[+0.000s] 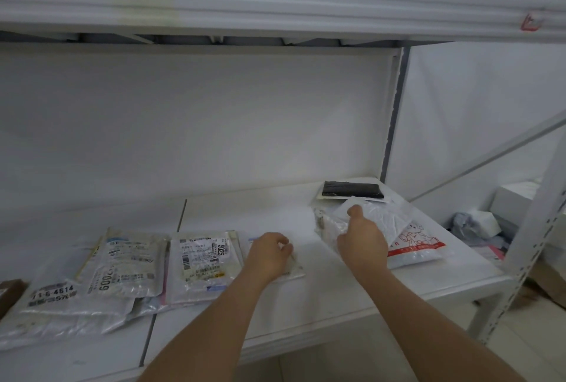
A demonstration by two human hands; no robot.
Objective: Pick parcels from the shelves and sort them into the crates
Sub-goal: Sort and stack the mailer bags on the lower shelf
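I judged slippage the main risk: the left hand point(271, 254) curled its fingers onto a flat clear parcel point(294, 268) lying on the white shelf point(275, 314), and thin film could slide out before it lifted. The right hand point(363, 242) gripped a crinkled clear bag point(329, 228) beside a white mailer point(379, 216), thumb raised; overlapping bags might drag the red-printed parcel point(419, 246) toward the shelf edge. I could not tell the right fingertips' hold, hidden beneath the palm. No crates were in view. Labels on the 5025 parcel point(203, 265) were mostly unreadable.
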